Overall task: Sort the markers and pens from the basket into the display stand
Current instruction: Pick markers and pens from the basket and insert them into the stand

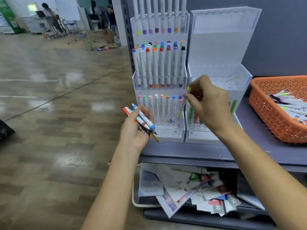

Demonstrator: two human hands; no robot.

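One light, rigid white plastic marker with yellow tips (182, 105) is being pinched high by the right hand (209, 103) fingers (186, 96); the left hand (135, 130) is clutching assorted pens (144, 121).

Green card (194, 176), btm centre, in paper pile (174, 180): white "No", rest cut off.
Grey card (232, 199), right end of same pile: big white letters, 1st looks like "N", rest too blurred.
Red card (218, 207), same pile: white "N", rest unreadable.
Green banner (7, 15), upper left: print too small to read.
Marker barrels (155, 67), upper centre: specks of print, illegible.
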